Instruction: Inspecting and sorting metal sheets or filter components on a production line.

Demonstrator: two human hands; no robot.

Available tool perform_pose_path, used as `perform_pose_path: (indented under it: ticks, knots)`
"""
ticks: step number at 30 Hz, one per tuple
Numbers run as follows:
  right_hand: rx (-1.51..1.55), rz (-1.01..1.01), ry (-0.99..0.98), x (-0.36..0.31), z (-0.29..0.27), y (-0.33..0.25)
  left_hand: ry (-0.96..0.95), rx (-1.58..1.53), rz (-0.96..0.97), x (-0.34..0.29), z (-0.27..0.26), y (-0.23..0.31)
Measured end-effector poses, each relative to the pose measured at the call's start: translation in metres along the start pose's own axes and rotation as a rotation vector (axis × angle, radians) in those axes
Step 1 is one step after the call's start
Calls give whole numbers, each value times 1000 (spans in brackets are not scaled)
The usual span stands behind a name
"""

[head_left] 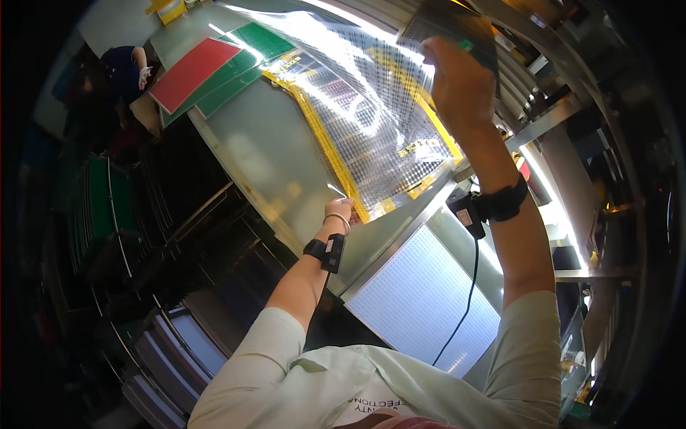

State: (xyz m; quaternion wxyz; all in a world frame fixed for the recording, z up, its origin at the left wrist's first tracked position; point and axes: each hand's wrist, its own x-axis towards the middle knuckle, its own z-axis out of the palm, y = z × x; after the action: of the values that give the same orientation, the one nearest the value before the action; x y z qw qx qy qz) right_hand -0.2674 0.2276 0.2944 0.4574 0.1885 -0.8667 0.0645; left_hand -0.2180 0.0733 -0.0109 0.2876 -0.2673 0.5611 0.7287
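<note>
A large see-through sheet (389, 121) with a fine dark grid pattern and yellow printed borders lies over the table, with bright glare across it. My left hand (339, 209) is closed on its near left corner, at the lower end of the yellow strip. Raised at the far right, my right hand (461, 82) is closed, and the sheet's lifted upper edge runs to its fingertips. Behind that hand is a dark panel (482, 36) with a small green patch. What lies under the sheet shows only as dim rows through it.
Red (193, 71) and green boards (261, 43) overlap on the table (261, 136). Below the near edge stands a white dotted panel (421, 300). Racks of boards (100, 214) fill the left. Another person (128, 68) is at the far left. A cable (471, 286) hangs from my right wrist.
</note>
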Motion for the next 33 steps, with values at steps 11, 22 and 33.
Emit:
perform_pose_path:
  ticks: [11, 22, 33]
  knots:
    - [249, 4, 354, 49, -119, -52, -5, -27, -79, 32, -15, -3]
    - [332, 364, -320, -212, -281, -110, -749, -789, -93, -60, -118, 41]
    - [327, 1872, 124, -493, -294, -262, -668, 504, -195, -67, -118, 0]
